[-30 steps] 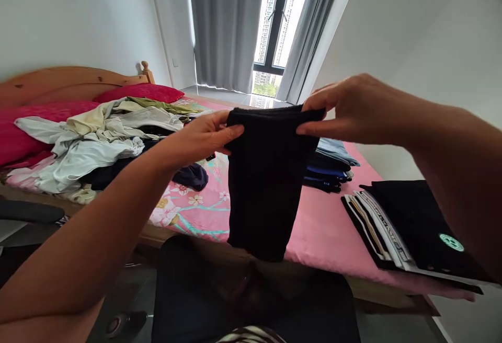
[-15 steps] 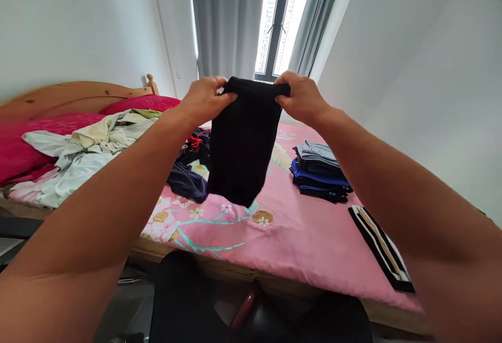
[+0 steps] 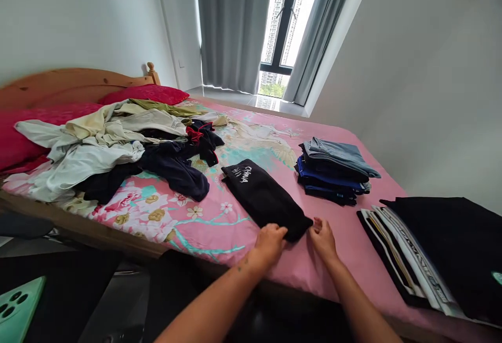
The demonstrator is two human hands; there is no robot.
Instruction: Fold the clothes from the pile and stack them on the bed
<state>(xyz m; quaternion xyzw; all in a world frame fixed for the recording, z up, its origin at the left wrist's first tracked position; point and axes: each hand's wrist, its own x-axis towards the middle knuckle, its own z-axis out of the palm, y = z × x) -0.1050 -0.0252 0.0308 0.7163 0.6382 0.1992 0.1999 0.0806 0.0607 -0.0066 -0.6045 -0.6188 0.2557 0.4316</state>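
A folded black garment (image 3: 264,196) with white lettering near its far end lies at a slant on the pink flowered bed sheet (image 3: 231,228). My left hand (image 3: 270,242) grips its near left corner, fingers curled over the fabric. At the near right corner, my right hand (image 3: 322,237) pinches the edge between thumb and fingers. Whether it is shorts or trousers cannot be made out.
Loose clothes (image 3: 113,139) lie heaped on the left by red pillows (image 3: 145,93). Folded jeans and blue garments form a stack (image 3: 333,170) beyond my right hand. Folded shirts (image 3: 408,254) sit at the right edge. A green phone (image 3: 21,306) lies lower left.
The black garment was held up in the air between both hands. It now lies on the bed, lettering showing, with my hands lowered to its near end. The view has tilted slightly.
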